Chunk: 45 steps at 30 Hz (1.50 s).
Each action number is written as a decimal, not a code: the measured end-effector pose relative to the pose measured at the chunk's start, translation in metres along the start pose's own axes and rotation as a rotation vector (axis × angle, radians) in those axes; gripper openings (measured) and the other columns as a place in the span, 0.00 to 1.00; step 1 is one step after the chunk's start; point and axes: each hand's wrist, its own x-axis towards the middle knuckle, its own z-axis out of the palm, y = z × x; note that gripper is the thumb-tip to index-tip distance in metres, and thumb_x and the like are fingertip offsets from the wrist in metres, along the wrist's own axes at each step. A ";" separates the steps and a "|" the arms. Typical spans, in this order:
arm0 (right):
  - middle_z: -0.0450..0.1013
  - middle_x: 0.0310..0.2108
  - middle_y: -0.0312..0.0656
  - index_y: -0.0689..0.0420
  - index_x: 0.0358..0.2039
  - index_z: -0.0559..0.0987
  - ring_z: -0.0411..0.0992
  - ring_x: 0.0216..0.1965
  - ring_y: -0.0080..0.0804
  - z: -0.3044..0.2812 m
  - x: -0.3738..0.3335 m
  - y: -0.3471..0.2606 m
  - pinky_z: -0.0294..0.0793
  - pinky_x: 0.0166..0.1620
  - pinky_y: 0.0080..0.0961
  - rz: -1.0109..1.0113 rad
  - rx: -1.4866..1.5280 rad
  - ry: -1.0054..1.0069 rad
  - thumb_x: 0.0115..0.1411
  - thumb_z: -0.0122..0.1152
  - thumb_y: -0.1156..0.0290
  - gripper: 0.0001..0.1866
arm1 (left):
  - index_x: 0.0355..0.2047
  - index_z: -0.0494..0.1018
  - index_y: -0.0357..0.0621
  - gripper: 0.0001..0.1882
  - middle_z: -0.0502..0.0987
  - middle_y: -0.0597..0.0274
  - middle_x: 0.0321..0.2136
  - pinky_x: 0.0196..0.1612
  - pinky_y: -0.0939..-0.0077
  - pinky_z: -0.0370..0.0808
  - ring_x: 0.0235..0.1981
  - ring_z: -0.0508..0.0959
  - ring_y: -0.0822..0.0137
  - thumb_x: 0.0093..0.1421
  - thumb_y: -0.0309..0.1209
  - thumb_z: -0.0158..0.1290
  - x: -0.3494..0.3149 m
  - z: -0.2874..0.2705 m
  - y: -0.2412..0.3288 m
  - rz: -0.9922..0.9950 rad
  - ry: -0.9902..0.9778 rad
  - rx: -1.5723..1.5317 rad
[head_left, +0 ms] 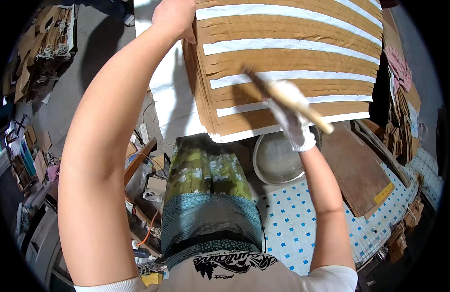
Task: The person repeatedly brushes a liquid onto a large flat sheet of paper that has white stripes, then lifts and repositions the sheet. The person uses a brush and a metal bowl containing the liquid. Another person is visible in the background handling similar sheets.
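At the top of the view my left hand (175, 18) rests at the left edge of the brown paper strips (293, 58). Most of its fingers lie beyond the frame, so their grip is hidden. My right hand (292, 117), in a white glove, is closed around a brush (310, 113) with a pale wooden handle. The brush's dark end, smeared by motion, is over the lower left part of the strips. White bands run between the brown ones, and a white sheet (174, 104) sticks out on the left.
A round metal basin (278, 158) stands below the sheets, beside a brown board (354, 168) on blue-and-white patterned flooring (286, 221). Folded cardboard (405, 117) and a pink cloth (398, 68) are at the right. Clutter and wood (140, 160) lie left of my legs; cardboard piles (47, 44) sit far left.
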 end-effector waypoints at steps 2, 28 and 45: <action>0.78 0.39 0.42 0.61 0.47 0.78 0.76 0.39 0.34 0.015 0.030 -0.010 0.77 0.44 0.34 0.175 0.136 0.339 0.61 0.67 0.74 0.14 | 0.70 0.47 0.36 0.63 0.59 0.39 0.67 0.49 0.54 0.79 0.46 0.79 0.38 0.37 0.34 0.73 0.001 0.005 -0.008 0.007 0.004 0.035; 0.79 0.35 0.45 0.56 0.43 0.83 0.79 0.35 0.41 0.068 -0.081 -0.041 0.79 0.39 0.33 0.273 -0.240 0.273 0.61 0.65 0.67 0.11 | 0.71 0.45 0.28 0.60 0.41 0.38 0.73 0.62 0.66 0.71 0.64 0.69 0.48 0.47 0.45 0.66 0.014 0.016 -0.020 0.194 -0.005 0.060; 0.82 0.40 0.42 0.55 0.44 0.83 0.80 0.42 0.30 -0.009 -0.210 0.152 0.81 0.43 0.30 0.757 0.070 0.847 0.63 0.65 0.64 0.12 | 0.70 0.43 0.25 0.74 0.39 0.36 0.73 0.62 0.62 0.71 0.68 0.62 0.44 0.37 0.58 0.74 0.008 0.006 0.010 0.231 -0.009 0.119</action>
